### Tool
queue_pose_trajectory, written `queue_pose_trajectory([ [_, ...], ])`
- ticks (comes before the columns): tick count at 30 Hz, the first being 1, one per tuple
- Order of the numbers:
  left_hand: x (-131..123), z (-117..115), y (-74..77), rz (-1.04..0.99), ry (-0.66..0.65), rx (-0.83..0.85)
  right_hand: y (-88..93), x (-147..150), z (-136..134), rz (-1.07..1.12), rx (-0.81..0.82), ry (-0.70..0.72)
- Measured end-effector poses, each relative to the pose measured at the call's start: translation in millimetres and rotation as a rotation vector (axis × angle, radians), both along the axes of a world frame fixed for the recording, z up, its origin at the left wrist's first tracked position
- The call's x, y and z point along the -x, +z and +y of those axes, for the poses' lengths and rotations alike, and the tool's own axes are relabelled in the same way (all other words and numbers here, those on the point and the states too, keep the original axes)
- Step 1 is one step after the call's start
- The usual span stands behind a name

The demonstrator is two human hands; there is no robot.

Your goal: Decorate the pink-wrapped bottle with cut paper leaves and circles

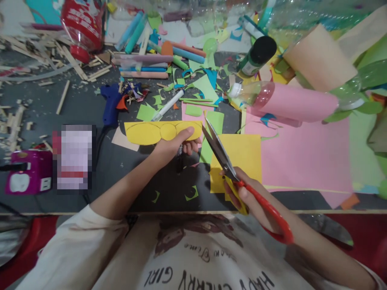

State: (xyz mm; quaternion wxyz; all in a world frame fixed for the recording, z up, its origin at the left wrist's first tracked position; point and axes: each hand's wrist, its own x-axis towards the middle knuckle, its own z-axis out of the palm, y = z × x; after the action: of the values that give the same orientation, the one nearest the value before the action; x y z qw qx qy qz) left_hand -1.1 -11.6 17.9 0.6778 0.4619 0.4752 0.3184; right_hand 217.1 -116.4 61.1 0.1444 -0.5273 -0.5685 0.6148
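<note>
My left hand [181, 141] pinches a strip of yellow paper [145, 132] near its right end, thumb on top. Rounded outlines and a circle are drawn on the strip, and its lower left edge is cut to a curve. In my right hand [244, 189] is a pair of scissors [222, 153] with one red and one yellow handle loop. The blades stand slightly apart, pointing up and left, with their tips beside the strip's right end. Yellow paper sheets [242, 157] lie under and behind the scissors.
A blue glue gun [110, 102] lies left, near a purple box [30, 171]. Paper scraps and markers [145, 60] cover the middle back. On the right are a pink-wrapped bottle [302, 100], a pink sheet [308, 153] and a dark-capped bottle [256, 56]. Wood sticks [63, 96] litter the left.
</note>
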Motion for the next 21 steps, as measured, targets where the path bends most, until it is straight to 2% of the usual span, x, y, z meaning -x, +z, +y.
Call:
queue_pose_trajectory([
  [3, -0.7, -0.1, 3.0, -0.005, -0.015, -0.001, -0.8, 6.2, 2.6, 0.019, 0.021, 0.022],
  [21, -3.5, -1.9, 2.0, 0.049, -0.043, 0.058, -17.4, 17.9, 5.7, 0.246, 0.09, -0.096],
])
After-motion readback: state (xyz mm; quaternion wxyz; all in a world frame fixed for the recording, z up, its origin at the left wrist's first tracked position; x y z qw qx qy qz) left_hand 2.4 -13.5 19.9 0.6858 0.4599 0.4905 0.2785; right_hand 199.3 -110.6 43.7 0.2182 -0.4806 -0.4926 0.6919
